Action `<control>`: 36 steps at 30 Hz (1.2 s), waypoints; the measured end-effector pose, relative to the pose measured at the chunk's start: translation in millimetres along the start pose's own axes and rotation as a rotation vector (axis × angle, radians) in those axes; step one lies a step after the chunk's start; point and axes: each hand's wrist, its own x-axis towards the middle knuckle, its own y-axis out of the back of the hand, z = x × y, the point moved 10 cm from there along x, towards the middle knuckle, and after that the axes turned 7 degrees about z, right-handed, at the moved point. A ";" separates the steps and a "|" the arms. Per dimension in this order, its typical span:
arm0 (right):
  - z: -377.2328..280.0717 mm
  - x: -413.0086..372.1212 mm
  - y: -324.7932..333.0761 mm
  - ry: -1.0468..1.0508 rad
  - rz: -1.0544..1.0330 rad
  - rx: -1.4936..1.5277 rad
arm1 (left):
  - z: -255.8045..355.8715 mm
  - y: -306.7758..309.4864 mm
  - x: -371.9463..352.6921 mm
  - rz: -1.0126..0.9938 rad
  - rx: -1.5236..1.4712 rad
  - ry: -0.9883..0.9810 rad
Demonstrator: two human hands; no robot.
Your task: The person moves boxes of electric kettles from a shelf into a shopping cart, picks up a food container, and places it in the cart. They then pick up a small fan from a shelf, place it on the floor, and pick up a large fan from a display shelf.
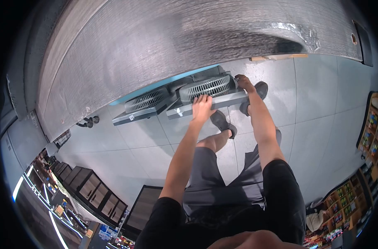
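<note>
Reaching past grey shorts [213, 174], the person stretches both arms toward 12 o'clock. The left hand [202, 106] lies open, fingers spread flat over the near edge of a grey fan unit [205, 88] that stands on the tiled floor [313, 103]. The right hand [243, 82], farther out, appears curled round the unit's end at 3 o'clock. The unit's long axis runs from 8 to 2 o'clock, across both arms. A second fan unit [145, 101] sits just beside it at 9 o'clock. Both are close against a foil-faced panel [176, 37].
</note>
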 end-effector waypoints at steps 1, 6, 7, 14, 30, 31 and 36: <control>-0.8 1.2 2.8 -0.024 -0.006 0.042 | -0.2 -0.3 2.6 -0.003 0.003 0.009; 0.7 30.4 0.6 0.170 0.125 0.070 | -4.2 -2.6 11.1 -0.026 -0.019 -0.021; 1.6 34.3 2.7 0.243 0.205 0.086 | -4.0 -4.3 10.7 -0.050 -0.017 -0.024; 45.6 69.6 -16.0 0.179 0.324 0.128 | -3.4 -4.4 5.8 -0.109 0.074 -0.064; 97.9 -295.1 140.8 -0.301 0.169 0.523 | 8.3 111.6 -112.2 -0.213 0.090 0.161; 106.0 -321.1 153.7 -0.299 0.212 0.499 | 2.1 110.6 -133.8 -0.268 0.064 0.203; 89.7 -460.3 228.3 -0.350 0.270 0.551 | -16.0 108.5 -228.2 -0.378 -0.246 0.347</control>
